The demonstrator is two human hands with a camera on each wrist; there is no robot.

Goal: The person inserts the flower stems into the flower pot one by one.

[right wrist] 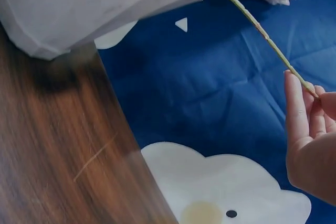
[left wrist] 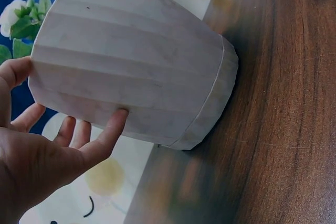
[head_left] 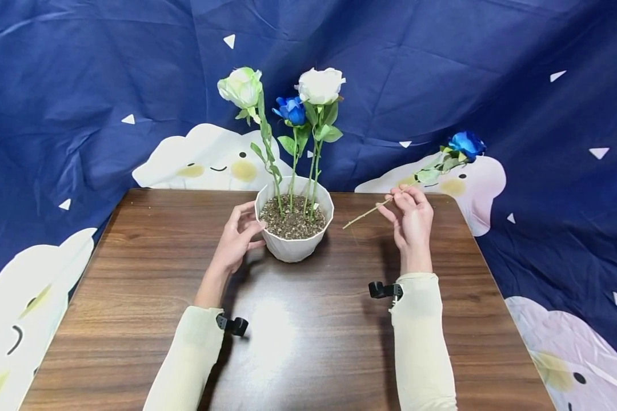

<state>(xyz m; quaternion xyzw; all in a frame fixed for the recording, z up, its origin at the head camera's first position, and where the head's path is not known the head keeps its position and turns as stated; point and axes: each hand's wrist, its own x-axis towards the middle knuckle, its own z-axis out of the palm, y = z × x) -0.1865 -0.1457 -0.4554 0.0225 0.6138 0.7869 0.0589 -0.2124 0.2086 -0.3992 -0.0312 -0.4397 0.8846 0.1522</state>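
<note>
A white faceted flowerpot (head_left: 294, 249) stands on the table, filled with brown soil (head_left: 288, 225). Rising from the soil are a green-tinged white rose (head_left: 240, 87), a smaller blue rose (head_left: 291, 110) and a white rose (head_left: 321, 85). My left hand (head_left: 238, 237) rests against the pot's left side, thumb up at the rim and fairly straight, spread fingers touching the outer wall (left wrist: 131, 72). Right of the pot, my right hand (head_left: 413, 220) pinches the stem of another blue rose (head_left: 467, 145) between thumb and fingers. Its bare stem (right wrist: 262, 32) slants down toward the pot, its bloom up and right.
The brown wooden table (head_left: 149, 274) ends just behind the pot. Beyond it hangs a dark blue cloth (head_left: 416, 68) printed with smiling clouds and white triangles. A thin pale strand (right wrist: 94, 158) lies on the wood. Black wrist cameras (head_left: 232, 325) sit on both sleeves.
</note>
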